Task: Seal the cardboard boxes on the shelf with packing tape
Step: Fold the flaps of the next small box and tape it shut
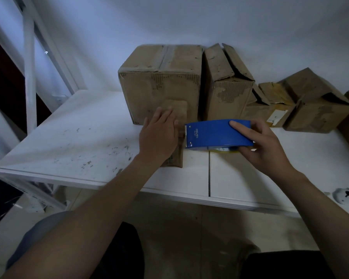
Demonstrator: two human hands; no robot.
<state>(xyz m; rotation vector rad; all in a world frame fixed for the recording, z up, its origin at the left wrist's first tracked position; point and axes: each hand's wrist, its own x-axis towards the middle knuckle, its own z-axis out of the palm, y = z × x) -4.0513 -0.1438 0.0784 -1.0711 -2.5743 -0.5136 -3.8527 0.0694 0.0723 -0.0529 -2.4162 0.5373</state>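
A small flat cardboard box [179, 109] lies on the white shelf [69, 137], in front of a large cardboard box [161, 81]. My left hand [159, 135] presses flat on top of the small box with straight fingers. My right hand [264, 146] grips a blue tape dispenser [214, 133], whose toothed end meets the small box's right edge. A yellowish tape roll shows under the dispenser.
A tall box [226, 81] with loose open flaps stands right of the large box. Further right sit several smaller worn boxes [318, 103]. White shelf posts [29, 77] rise at the left. A seam [209, 174] splits the shelf board.
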